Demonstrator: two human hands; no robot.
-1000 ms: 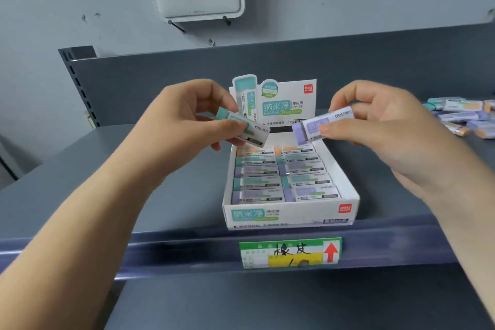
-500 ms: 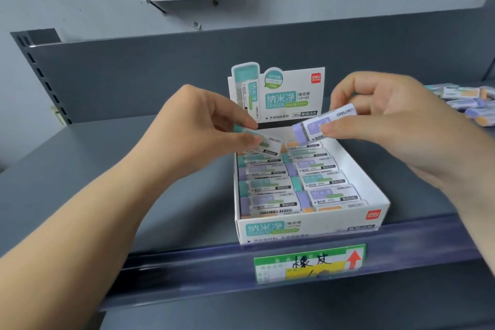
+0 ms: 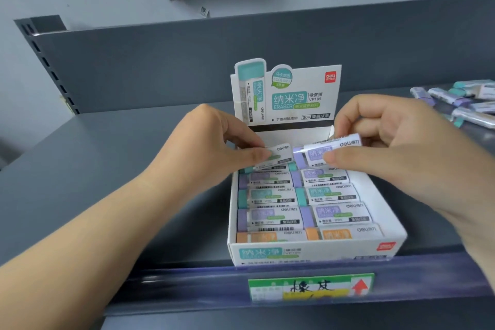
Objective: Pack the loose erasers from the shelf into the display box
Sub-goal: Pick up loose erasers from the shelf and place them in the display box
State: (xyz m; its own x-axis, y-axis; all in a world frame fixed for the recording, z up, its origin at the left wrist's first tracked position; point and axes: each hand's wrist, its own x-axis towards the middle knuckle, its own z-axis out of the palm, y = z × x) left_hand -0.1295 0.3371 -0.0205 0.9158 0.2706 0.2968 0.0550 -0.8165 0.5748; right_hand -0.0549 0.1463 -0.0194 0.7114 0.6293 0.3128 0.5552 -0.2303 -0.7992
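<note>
Here, over the back rows of the white cardboard display box, the left hand pinches a green-ended rectangular eraser; the right hand pinches a purple-ended eraser. Loose erasers lie right of the box.

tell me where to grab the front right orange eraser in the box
Pinch the orange eraser by its two short ends, coming straight down from above: only its top face is exposed, with the display box front wall and the next eraser hemming its long sides.
</note>
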